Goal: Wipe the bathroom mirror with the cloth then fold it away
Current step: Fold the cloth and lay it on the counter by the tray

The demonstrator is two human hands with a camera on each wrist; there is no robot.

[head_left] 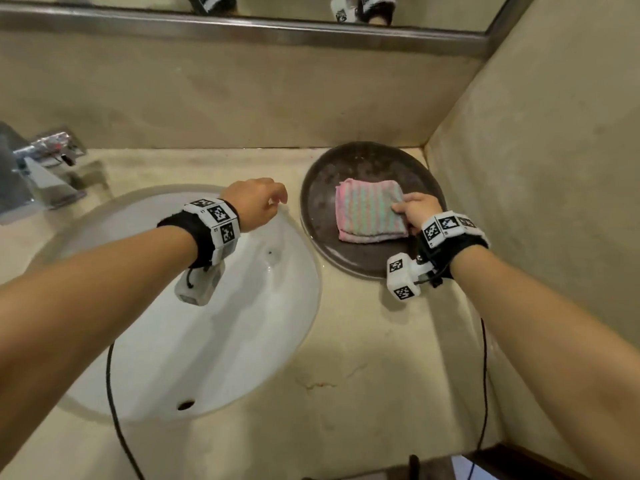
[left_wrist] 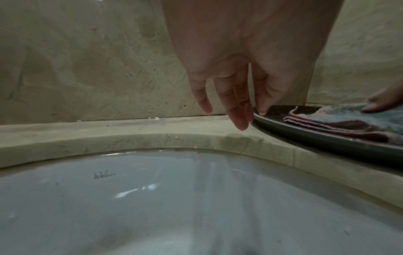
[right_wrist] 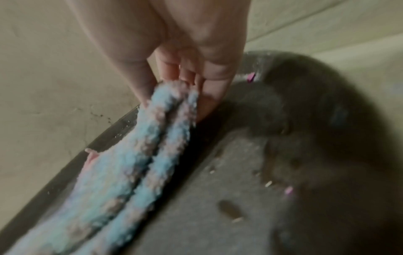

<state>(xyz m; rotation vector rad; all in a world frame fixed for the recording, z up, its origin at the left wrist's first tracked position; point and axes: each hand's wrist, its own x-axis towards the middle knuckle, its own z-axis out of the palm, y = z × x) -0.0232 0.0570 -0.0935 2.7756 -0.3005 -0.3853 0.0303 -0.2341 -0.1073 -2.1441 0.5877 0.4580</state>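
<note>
A folded pink and green striped cloth (head_left: 370,211) lies on a dark round tray (head_left: 318,188) on the counter, in the back right corner. My right hand (head_left: 417,211) pinches the cloth's right corner between thumb and fingers; the right wrist view shows the cloth (right_wrist: 139,155) layers gripped at the fingers (right_wrist: 209,93). My left hand (head_left: 258,202) hangs over the sink's back rim with loose, straight fingers (left_wrist: 237,110), holding nothing, just left of the tray (left_wrist: 322,138). The cloth (left_wrist: 340,120) also shows in the left wrist view. The mirror (head_left: 277,5) edge runs along the top.
A white oval sink (head_left: 194,341) fills the left of the beige counter (head_left: 363,375). A chrome tap (head_left: 41,168) stands at the far left. Walls close in behind and on the right (head_left: 540,168). Black cables hang from both wrists.
</note>
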